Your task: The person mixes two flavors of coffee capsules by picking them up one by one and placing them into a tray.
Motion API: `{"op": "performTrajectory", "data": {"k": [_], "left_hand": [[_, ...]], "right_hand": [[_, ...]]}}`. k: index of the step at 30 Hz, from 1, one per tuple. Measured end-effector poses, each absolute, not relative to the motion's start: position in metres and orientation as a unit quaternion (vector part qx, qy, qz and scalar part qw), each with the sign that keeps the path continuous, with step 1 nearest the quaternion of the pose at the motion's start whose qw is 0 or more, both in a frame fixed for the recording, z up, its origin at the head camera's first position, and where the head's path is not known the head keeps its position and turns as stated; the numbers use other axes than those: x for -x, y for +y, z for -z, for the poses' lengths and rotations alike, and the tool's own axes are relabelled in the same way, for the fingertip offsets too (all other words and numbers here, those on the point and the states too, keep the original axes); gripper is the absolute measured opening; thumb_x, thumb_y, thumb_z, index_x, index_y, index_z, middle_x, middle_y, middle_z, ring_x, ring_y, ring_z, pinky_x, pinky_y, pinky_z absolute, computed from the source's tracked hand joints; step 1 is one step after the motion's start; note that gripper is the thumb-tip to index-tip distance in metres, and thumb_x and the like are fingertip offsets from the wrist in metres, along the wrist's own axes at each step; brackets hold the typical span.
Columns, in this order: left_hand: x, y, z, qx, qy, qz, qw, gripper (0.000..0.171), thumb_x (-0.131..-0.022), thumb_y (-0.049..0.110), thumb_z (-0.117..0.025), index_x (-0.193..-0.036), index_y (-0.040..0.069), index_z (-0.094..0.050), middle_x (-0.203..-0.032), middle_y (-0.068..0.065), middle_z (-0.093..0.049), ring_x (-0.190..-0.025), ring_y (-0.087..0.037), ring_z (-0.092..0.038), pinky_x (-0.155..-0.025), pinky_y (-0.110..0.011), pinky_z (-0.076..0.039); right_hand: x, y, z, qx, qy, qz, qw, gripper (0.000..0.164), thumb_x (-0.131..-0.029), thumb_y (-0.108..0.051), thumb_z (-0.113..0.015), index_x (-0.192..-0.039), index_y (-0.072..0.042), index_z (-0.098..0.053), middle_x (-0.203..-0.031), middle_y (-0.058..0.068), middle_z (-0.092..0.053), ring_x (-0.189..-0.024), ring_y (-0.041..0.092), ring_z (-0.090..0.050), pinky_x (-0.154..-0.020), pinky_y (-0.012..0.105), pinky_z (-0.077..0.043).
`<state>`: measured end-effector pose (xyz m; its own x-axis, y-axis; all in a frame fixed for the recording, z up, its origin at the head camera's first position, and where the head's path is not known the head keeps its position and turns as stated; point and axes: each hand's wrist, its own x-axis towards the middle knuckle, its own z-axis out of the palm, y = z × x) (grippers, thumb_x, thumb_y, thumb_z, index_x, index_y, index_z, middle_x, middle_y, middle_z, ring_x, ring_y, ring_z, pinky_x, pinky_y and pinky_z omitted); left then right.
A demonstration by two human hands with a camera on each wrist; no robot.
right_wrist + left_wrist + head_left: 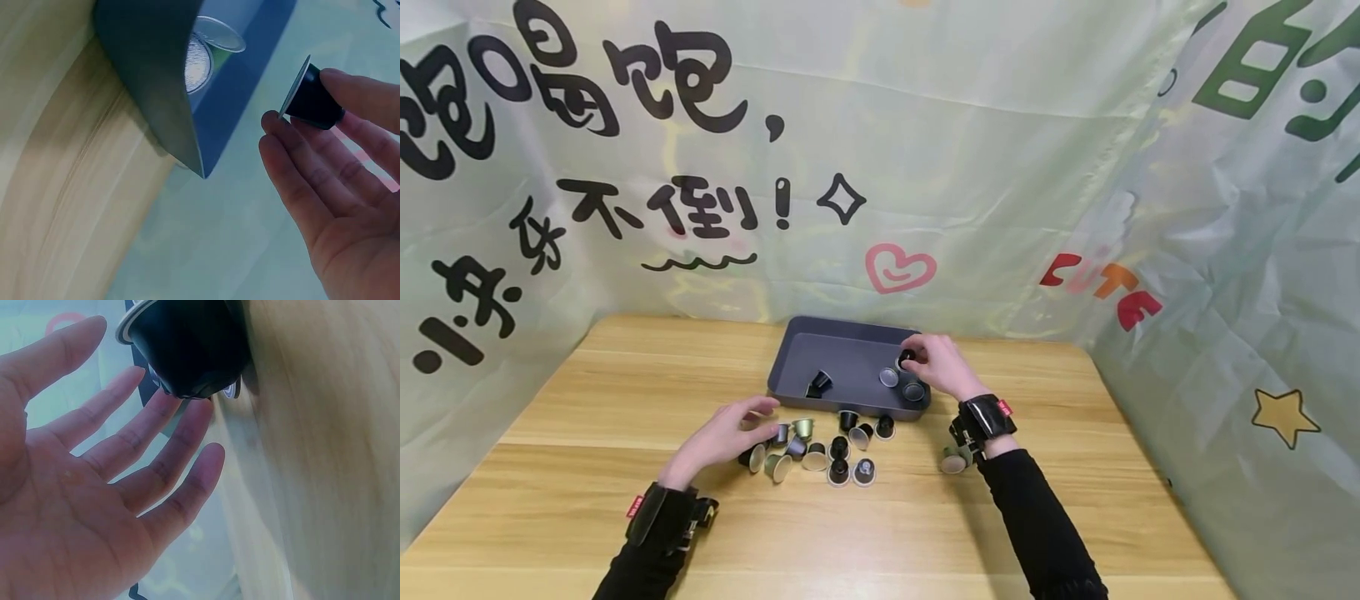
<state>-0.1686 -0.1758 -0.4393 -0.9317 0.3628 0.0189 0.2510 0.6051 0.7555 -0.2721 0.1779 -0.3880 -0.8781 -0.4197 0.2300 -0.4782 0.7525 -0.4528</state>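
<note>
In the right wrist view my right hand (350, 169) pinches a black coffee capsule (314, 97) between thumb and fingers. The head view has that right hand (943, 364) over the right end of a dark grey tray (842, 327). Two capsules with silvery lids (197, 65) lie in the tray close by. My left hand (730, 433) hovers at the left of a cluster of loose capsules (815, 457), its fingers spread and relaxed. A black capsule (190, 347) is just beyond its fingertips in the left wrist view; whether they touch I cannot tell.
Inside the tray's left part lie dark capsules (820, 382). Pale capsules (953, 461) sit apart on the wooden table (1060, 492), below the right wrist. A printed cloth (1000, 167) hangs behind the table and along its sides.
</note>
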Motion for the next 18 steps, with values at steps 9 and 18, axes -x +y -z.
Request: {"op": "performTrajectory", "data": {"k": [9, 18], "left_hand": [[0.169, -0.176, 0.439, -0.174, 0.892, -0.411, 0.068, 0.049, -0.098, 0.024, -0.064, -0.135, -0.006, -0.054, -0.131, -0.029, -0.062, -0.114, -0.04, -0.064, -0.099, -0.056, -0.054], [0.167, -0.176, 0.437, -0.176, 0.891, -0.413, 0.069, 0.049, -0.098, 0.024, -0.064, -0.135, -0.006, -0.054, -0.131, -0.03, -0.061, -0.114, -0.041, -0.063, -0.099, -0.056, -0.054]], "right_hand": [[0.289, 0.172, 0.397, -0.228, -0.951, -0.197, 0.07, 0.028, -0.089, -0.007, -0.072, -0.116, -0.001, -0.071, -0.105, 0.016, -0.075, -0.095, 0.03, -0.07, -0.088, 0.047, -0.058], [0.293, 0.173, 0.406, -0.197, -0.959, -0.198, 0.048, 0.04, -0.093, -0.006, -0.068, -0.132, -0.002, -0.063, -0.127, 0.02, -0.069, -0.107, 0.036, -0.068, -0.096, 0.049, -0.056]]}}
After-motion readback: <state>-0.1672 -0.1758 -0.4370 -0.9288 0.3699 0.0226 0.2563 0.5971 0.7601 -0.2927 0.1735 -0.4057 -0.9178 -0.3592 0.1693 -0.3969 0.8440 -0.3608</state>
